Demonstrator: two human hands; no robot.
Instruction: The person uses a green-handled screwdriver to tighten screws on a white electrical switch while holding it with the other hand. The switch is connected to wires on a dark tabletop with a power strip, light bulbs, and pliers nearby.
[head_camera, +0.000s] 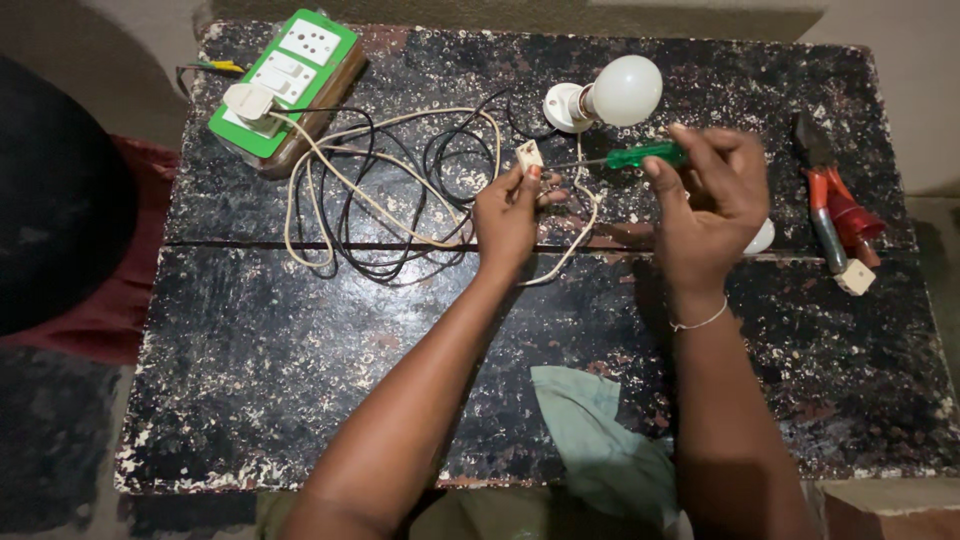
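- Over a worn black table (300, 380), left hand (508, 215) pinches a small cream plastic switch (528, 155).
- Right hand (712, 200) grips a green-handled screwdriver (640, 156), tip near the switch.
- White bulb in holder (610, 95) lies just behind.

I see a green-handled screwdriver (640, 156), white bulb (625, 90), cream small switch (529, 155). Ext. board (285, 85): green face, white sockets, brown base. Cords (385, 200) cream & black. Pliers (825, 200) w/ red-orange grips. Table (300, 350) black, speckled white. Cloth (600, 430) pale green.
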